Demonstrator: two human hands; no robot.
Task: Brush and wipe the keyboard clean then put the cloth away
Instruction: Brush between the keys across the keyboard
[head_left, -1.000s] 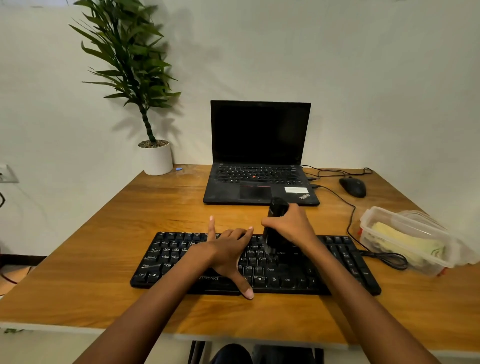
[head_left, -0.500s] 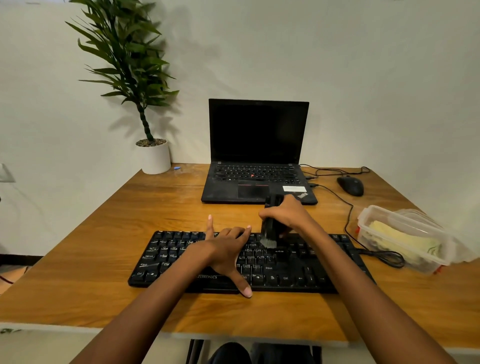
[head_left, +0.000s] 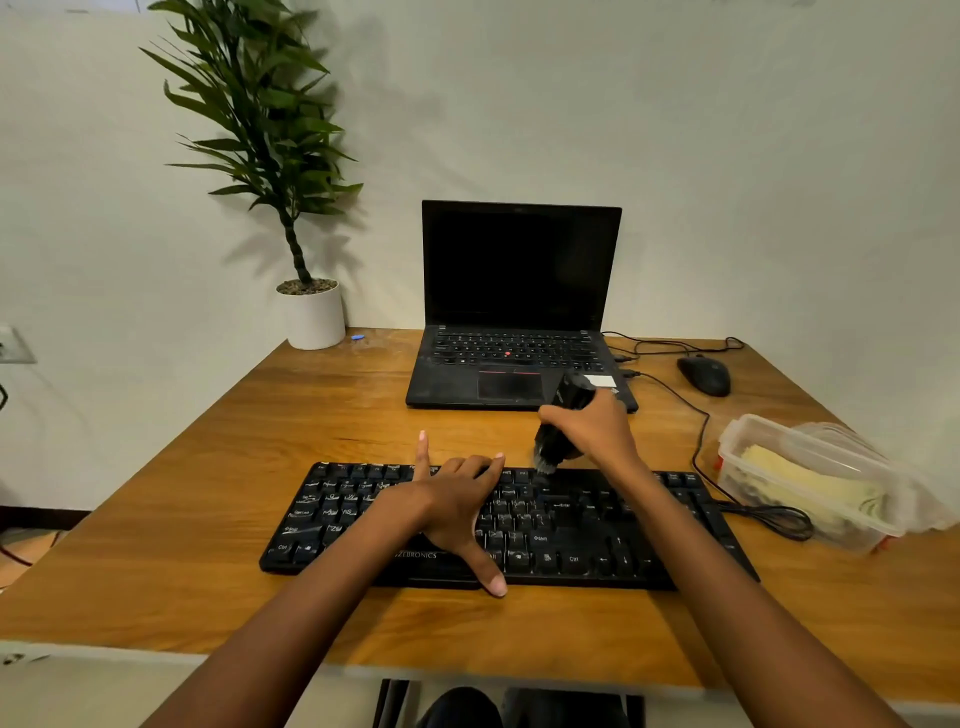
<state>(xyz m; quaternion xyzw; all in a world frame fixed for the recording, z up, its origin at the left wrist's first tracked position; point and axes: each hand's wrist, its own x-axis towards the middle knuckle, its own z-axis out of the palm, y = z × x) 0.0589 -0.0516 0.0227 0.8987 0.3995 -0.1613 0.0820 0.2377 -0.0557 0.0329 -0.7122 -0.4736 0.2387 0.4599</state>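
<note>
Caller: Sweeping away from the body, the stubby black brush (head_left: 553, 444) has run from the middle rows to the far edge of the flat black keyboard (head_left: 597, 540), bristles on the top row!

Analyst: And the right grip (head_left: 592, 428) is curled tight round its handle. Meanwhile the left grip (head_left: 457, 506) holds nothing: fingers spread straight, pinning the board to the wooden surface (head_left: 208, 519).

Caller: Brushing is the step in hand?

Analyst: I'd say so, and early, with wiping not yet begun. See, the pale yellow cloth (head_left: 800, 483) lies untouched in the clear plastic tub (head_left: 732, 452), right of the keyboard. Next move calls for drawing the brush back for another pass, with the left grip shifting off the keys it covers.

Caller: Anything legible?

Analyst: "ZEBRONICS" on the front lip, plus Ctrl, Shift and Enter legends. White sticker on the open black laptop (head_left: 519, 280) is too small to read.
</note>
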